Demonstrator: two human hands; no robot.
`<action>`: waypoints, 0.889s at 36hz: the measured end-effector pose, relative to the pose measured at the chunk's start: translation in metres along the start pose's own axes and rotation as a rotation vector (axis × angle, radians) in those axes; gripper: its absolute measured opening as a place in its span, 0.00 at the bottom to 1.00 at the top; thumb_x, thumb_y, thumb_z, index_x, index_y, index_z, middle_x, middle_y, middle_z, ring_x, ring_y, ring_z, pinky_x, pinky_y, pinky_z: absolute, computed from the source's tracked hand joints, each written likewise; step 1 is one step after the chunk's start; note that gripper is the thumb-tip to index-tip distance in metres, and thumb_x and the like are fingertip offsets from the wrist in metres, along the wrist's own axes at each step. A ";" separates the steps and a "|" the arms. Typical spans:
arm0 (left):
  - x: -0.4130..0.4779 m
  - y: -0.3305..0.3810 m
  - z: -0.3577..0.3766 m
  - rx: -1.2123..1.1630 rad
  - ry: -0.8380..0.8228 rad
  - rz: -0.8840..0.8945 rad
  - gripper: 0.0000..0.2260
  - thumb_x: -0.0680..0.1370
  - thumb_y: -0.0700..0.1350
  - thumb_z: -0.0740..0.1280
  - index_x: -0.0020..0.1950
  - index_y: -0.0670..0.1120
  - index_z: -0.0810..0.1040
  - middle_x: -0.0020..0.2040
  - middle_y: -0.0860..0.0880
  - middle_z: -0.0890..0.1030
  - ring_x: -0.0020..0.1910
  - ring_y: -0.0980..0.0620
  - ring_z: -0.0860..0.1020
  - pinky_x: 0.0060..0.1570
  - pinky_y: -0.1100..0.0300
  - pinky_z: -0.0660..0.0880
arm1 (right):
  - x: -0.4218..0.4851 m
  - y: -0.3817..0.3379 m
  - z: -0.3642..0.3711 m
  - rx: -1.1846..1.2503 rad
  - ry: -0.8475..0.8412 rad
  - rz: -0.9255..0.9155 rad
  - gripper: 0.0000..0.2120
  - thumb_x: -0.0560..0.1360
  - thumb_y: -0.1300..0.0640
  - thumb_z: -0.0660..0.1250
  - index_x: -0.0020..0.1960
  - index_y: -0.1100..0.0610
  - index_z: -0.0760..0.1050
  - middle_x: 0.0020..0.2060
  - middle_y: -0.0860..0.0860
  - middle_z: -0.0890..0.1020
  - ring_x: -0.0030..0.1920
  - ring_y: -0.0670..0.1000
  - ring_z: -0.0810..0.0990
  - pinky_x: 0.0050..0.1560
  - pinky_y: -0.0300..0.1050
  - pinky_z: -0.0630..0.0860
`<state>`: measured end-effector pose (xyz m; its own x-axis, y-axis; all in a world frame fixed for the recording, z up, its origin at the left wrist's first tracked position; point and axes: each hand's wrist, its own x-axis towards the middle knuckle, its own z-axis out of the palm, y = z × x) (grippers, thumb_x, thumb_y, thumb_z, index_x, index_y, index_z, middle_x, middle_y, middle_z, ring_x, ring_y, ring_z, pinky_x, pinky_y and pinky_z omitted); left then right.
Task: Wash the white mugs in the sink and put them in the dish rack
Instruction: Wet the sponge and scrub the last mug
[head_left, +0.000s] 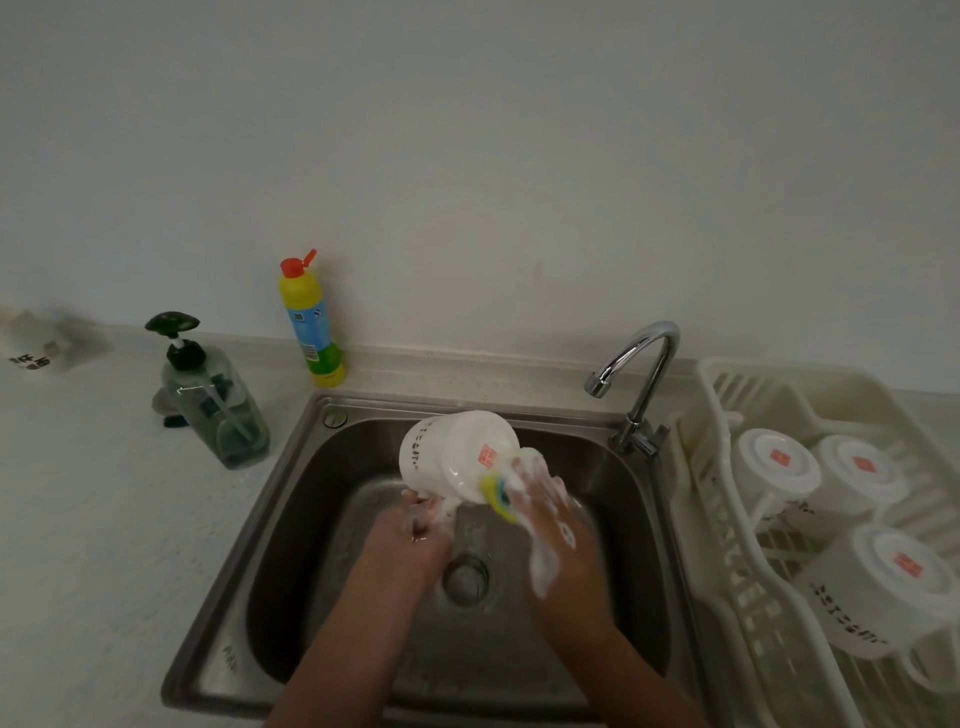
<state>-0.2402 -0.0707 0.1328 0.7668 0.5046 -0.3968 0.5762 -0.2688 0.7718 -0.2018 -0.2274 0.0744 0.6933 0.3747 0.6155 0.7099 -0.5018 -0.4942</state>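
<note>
Four white mugs in all, each with a red square label on its base.

Item 1: white mug (457, 454), held tilted over the stainless sink (291, 519), base towards the camera; black characters ran down its side, too blurred to read. The left grip (423, 519), foamy, had its fingers curled round the mug's lower end. The right grip (545, 519), also foamy, held a yellow sponge (496, 493) against the mug's base, fingers laid over it, thumb hidden.

Items 2–4: three mugs (776, 462) stood upside down in the white plastic dish rack (727, 374), right of the sink; the nearest bore black print on its side, not legible.

Fittings: chrome tap (639, 364) at the sink's back right corner; round drain (466, 579) in the basin floor.

On the table (104, 519), left of the sink: a clear pump bottle (218, 410) with a dark pump head; a yellow squeeze bottle (311, 322), red flip cap open, with a blue and green label whose print was too small to read; a blurred white object (36, 343) with black characters at the far left.
</note>
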 end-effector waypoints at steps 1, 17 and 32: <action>0.000 -0.002 0.003 -0.026 -0.001 0.014 0.08 0.81 0.50 0.64 0.58 0.50 0.77 0.43 0.57 0.75 0.38 0.65 0.72 0.46 0.62 0.69 | 0.002 0.003 0.001 0.018 0.015 0.029 0.19 0.85 0.58 0.47 0.70 0.58 0.70 0.71 0.55 0.70 0.74 0.54 0.67 0.75 0.51 0.60; -0.007 0.001 0.005 -0.080 0.006 0.116 0.06 0.80 0.45 0.67 0.56 0.48 0.77 0.42 0.57 0.79 0.40 0.63 0.77 0.29 0.73 0.68 | 0.018 -0.005 -0.002 0.028 0.051 0.183 0.18 0.83 0.59 0.58 0.71 0.47 0.68 0.72 0.52 0.71 0.71 0.52 0.71 0.70 0.33 0.64; 0.016 0.009 -0.005 -0.255 0.047 0.021 0.08 0.81 0.43 0.63 0.54 0.42 0.80 0.43 0.51 0.80 0.39 0.59 0.77 0.31 0.72 0.66 | 0.009 -0.013 0.001 -0.005 -0.073 -0.017 0.24 0.83 0.63 0.52 0.73 0.42 0.64 0.70 0.50 0.71 0.72 0.47 0.68 0.73 0.36 0.59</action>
<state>-0.2239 -0.0608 0.1356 0.7605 0.5404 -0.3600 0.4657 -0.0674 0.8824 -0.2045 -0.2166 0.0856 0.6887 0.4390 0.5770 0.7210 -0.4985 -0.4813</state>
